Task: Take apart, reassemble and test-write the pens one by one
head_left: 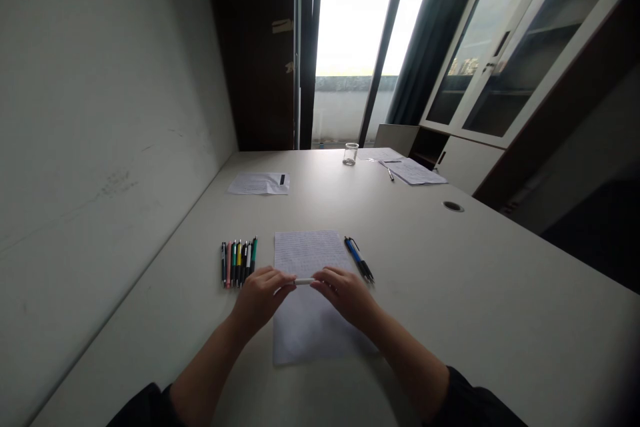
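A white pen (304, 281) lies crosswise between my two hands, above a sheet of paper (315, 333) with lines of writing on its upper half. My left hand (263, 292) pinches one end of the pen, and my right hand (343, 289) pinches the other; both ends are hidden by the fingers. Several pens (239, 263) in different colours lie side by side just left of the paper. On the right of the sheet, near my right hand, are a blue pen (354, 253) and a dark pen beside it.
Farther off stand a glass jar (351, 154) and a stack of papers (414, 171) with a pen by it. Another sheet (257, 183) with a dark strip lies at the far left. A round cable hole (453, 207) is set in the table; a wall (115, 147) borders its left side.
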{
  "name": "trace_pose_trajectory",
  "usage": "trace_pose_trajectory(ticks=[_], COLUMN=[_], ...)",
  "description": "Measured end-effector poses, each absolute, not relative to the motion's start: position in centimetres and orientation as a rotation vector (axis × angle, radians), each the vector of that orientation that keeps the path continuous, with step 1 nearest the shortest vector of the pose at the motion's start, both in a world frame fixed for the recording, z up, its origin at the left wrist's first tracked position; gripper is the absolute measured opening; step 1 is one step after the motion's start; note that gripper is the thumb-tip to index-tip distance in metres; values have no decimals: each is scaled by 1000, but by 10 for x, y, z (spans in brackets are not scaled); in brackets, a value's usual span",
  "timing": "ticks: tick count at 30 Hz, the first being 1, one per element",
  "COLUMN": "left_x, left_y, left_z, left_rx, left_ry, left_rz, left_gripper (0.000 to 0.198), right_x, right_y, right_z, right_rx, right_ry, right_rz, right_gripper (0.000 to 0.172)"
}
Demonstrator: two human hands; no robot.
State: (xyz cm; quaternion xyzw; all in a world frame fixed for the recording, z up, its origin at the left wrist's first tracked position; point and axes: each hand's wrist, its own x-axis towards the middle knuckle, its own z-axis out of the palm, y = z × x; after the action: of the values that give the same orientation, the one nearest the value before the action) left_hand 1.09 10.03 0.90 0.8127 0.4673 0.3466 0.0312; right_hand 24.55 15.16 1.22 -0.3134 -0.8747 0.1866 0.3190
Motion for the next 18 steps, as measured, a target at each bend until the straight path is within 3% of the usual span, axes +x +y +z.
trace_pose_trajectory(ticks=[8,14,18], left_x=[10,11,10], left_y=[100,102,102], left_z=[7,7,6], left_rx=[2497,2519,2506], left_ry=[1441,1417,1428], left_rz=[1043,1010,1010], left_gripper=[14,15,16], right_x=[244,245,244], right_y=[150,150,150], right_z=[10,13,11], right_rx=[-823,-828,-840], right_ry=[-2292,-2370,-2303], right_rz=[484,499,528], right_gripper=[6,28,14])
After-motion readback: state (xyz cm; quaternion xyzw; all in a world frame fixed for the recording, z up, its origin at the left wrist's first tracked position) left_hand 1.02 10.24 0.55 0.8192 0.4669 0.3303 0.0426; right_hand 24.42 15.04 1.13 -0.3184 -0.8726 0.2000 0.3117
